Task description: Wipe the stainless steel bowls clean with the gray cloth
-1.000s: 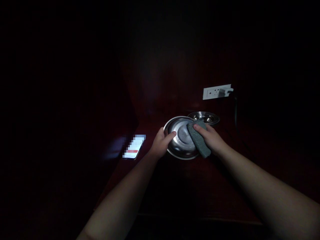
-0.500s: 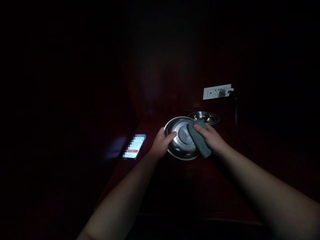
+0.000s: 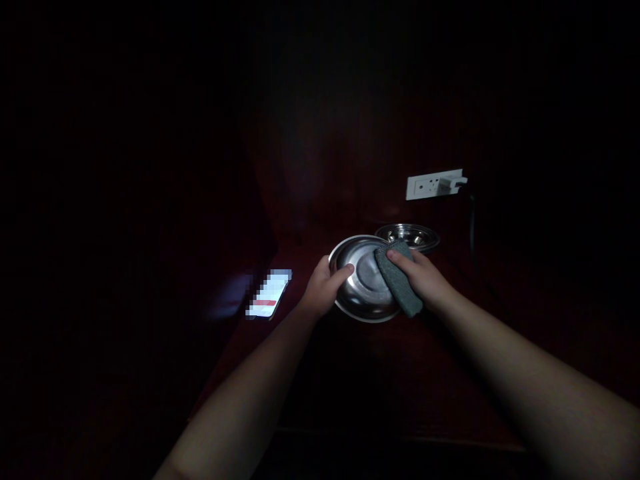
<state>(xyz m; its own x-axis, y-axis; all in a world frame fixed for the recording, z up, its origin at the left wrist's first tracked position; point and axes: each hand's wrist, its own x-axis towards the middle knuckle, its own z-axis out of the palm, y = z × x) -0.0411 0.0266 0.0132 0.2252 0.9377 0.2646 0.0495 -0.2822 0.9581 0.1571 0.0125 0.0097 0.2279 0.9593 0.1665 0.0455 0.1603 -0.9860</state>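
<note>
In dim light, my left hand [image 3: 323, 288] grips the left rim of a shiny steel bowl [image 3: 364, 283], thumb inside it, and holds it tilted toward me above a dark red wooden table [image 3: 430, 380]. My right hand [image 3: 425, 277] is closed on a folded grey cloth [image 3: 399, 279], which it presses against the right inner side of the bowl.
A second steel bowl [image 3: 407, 236] sits just behind the held one. A lit phone [image 3: 269, 293] lies on the table to the left. On the back wall a white socket [image 3: 434, 185] holds a plug with a dark cable hanging down at right.
Hardly anything differs; the bowl and both hands have sunk by a few pixels, and the cloth stays at the same spot on the bowl.
</note>
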